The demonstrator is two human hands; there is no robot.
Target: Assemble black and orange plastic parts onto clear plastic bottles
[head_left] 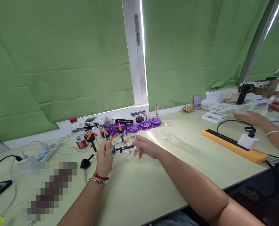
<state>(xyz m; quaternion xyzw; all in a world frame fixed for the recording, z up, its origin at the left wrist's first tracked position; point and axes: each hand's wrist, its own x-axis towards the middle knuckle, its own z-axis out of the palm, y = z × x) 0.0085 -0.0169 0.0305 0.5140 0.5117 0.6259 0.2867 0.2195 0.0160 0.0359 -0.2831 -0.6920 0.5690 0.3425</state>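
Note:
My left hand [104, 160] is closed around the black and orange top of a clear glass bottle [127, 145], which lies nearly sideways above the table. My right hand [146, 146] grips the bottle's other end from the right. A dark rod shows through the glass. Behind my left hand stand similar black and orange tops [120, 128], several of them on what look like clear bottles. A black cap with a thin tube [84, 164] lies left of my left wrist. Farther right, an uncapped clear glass jar [168, 131] stands on the table.
Purple plastic parts [132, 128] line the back, near a cup holder box [139, 117]. A red-capped water bottle [79, 135] stands left. An orange power strip [233, 146] with a white charger lies right. A co-worker's hands [253, 119] handle a clear container at far right.

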